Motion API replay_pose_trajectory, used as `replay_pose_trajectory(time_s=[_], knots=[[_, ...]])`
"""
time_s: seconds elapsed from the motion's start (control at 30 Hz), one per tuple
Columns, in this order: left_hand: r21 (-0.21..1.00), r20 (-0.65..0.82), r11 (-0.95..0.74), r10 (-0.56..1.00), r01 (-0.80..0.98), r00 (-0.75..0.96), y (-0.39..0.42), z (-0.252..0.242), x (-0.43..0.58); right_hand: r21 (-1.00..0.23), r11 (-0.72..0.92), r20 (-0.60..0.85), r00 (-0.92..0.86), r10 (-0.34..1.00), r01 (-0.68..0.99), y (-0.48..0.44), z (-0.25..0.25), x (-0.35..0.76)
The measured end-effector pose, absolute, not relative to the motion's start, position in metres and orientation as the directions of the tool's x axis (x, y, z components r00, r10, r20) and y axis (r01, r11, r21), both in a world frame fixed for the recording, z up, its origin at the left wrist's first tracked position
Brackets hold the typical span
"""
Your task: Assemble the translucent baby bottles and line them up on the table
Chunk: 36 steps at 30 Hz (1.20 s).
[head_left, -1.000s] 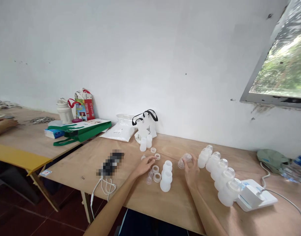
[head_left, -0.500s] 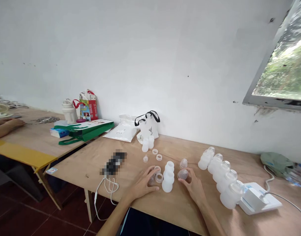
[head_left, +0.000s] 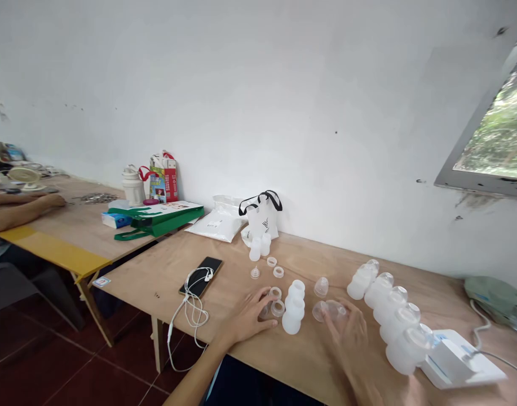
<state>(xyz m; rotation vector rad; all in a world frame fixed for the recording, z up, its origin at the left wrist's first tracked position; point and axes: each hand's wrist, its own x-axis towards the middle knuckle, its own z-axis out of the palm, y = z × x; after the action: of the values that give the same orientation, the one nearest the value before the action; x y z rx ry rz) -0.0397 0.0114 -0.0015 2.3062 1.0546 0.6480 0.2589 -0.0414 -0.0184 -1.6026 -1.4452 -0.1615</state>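
My left hand (head_left: 246, 319) rests on the wooden table (head_left: 165, 270) with its fingers spread, the fingertips touching small clear rings (head_left: 277, 308) and a teat beside two white bottles (head_left: 294, 307). My right hand (head_left: 350, 334) is motion-blurred; its fingers are around a clear dome cap (head_left: 326, 310) lying on the table. A second clear cap (head_left: 321, 286) stands just behind it.
A row of several capped white bottles (head_left: 389, 313) runs along the right, ending at a white device (head_left: 456, 361) with a cable. A phone with earphones (head_left: 201, 276), loose rings (head_left: 275, 267), two small bottles (head_left: 259, 246) and white bags (head_left: 261, 217) lie behind. Another person's arm (head_left: 21, 208) rests on the left table.
My left hand drew back from the far rings to the rings near the two bottles. My right hand pulled the clear cap toward me and to the right. The camera view shifted left.
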Motion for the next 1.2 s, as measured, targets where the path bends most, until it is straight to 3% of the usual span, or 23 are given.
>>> replay_pose_trajectory(time_s=[0.1, 0.23, 0.37, 0.5, 0.6, 0.67, 0.87, 1.2], knots=[[0.629, 0.210, -0.564, 0.786, 0.534, 0.582, 0.012, -0.002, -0.040, -0.487, 0.143, 0.601, 0.211, 0.771, 0.862, -0.050, -0.024, 0.255], [0.620, 0.227, -0.583, 0.775, 0.526, 0.590, 0.013, -0.003, -0.039, -0.465, 0.100, 0.394, 0.104, 0.913, 0.880, -0.054, -0.029, 0.252], [0.610, 0.237, -0.600, 0.761, 0.518, 0.603, 0.013, -0.001, -0.039, -0.488, 0.094, 0.328, 0.082, 0.941, 0.867, -0.055, -0.026, 0.249], [0.606, 0.232, -0.600, 0.761, 0.522, 0.606, 0.012, 0.002, -0.038, -0.594, 0.063, 0.388, 0.217, 0.896, 0.802, -0.056, -0.022, 0.247], [0.596, 0.221, -0.596, 0.766, 0.537, 0.604, 0.012, 0.004, -0.038, -0.606, 0.095, 0.528, 0.310, 0.791, 0.790, -0.056, -0.022, 0.249], [0.595, 0.211, -0.590, 0.770, 0.547, 0.602, 0.012, 0.005, -0.038, -0.616, 0.123, 0.548, 0.311, 0.777, 0.778, -0.055, -0.023, 0.252], [0.594, 0.218, -0.595, 0.766, 0.541, 0.604, 0.012, 0.003, -0.038, -0.691, 0.062, 0.299, 0.206, 0.932, 0.721, -0.052, -0.027, 0.255], [0.569, 0.217, -0.606, 0.763, 0.557, 0.609, 0.014, 0.003, -0.037, -0.591, 0.180, 0.266, -0.021, 0.964, 0.786, -0.061, -0.008, 0.246]])
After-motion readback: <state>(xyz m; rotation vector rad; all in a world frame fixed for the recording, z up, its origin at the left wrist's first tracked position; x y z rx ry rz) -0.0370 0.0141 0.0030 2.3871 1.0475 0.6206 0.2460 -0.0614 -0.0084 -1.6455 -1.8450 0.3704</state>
